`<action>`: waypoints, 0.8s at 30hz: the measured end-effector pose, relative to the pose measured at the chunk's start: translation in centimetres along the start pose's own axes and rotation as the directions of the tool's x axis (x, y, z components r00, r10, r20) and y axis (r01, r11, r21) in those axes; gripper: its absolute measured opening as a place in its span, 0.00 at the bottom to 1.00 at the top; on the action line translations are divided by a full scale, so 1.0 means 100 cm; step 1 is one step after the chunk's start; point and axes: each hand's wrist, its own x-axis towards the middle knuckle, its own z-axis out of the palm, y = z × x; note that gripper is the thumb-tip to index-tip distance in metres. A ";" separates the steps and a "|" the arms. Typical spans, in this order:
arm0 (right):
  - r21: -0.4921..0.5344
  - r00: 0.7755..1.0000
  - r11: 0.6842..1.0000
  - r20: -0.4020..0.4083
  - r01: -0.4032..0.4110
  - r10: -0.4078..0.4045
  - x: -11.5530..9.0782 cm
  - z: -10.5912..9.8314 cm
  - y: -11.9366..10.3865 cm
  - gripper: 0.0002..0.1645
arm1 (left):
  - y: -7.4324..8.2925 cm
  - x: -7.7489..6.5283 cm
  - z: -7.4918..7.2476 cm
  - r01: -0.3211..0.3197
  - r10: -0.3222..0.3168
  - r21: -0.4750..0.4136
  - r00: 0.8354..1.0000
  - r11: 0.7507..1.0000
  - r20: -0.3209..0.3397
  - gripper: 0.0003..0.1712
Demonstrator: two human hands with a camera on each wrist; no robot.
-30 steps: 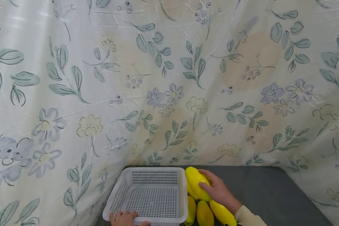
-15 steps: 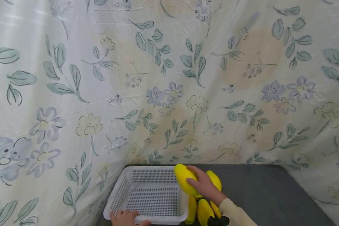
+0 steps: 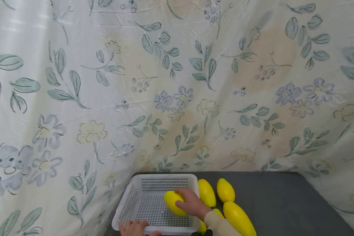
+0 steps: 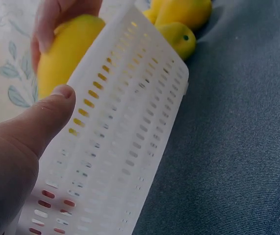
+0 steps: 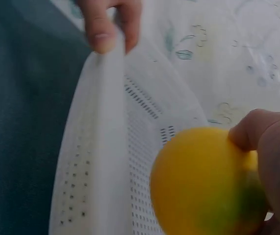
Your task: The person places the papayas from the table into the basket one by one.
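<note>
Gripping one of six fruits [image 3: 172,203], right hand [image 3: 191,204] overhangs one basket [image 3: 172,228] left hand [image 3: 135,228] pinches.

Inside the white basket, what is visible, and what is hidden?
One yellow fruit, held by the right hand, is in or over the white basket, with perforated floor showing beside it. The fruit and hand cover some floor; whether the fruit touches it is unclear.

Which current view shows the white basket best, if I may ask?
The head view: it takes in nearly the whole white basket from above. The left wrist view shows mainly one perforated outer wall; the right wrist view, only parts of it, inside and out.
</note>
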 end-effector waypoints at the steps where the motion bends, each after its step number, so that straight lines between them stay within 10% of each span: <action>1: -0.037 1.000 0.999 0.013 0.008 -0.008 0.002 0.005 0.000 0.27 | 0.000 0.000 0.000 0.007 -0.007 -0.004 1.000 1.000 0.001 0.45; 24: -0.174 0.986 0.985 0.159 -0.018 0.046 0.009 0.043 0.018 0.23 | 0.003 0.002 0.001 0.044 -0.043 -0.028 0.999 0.999 0.021 0.45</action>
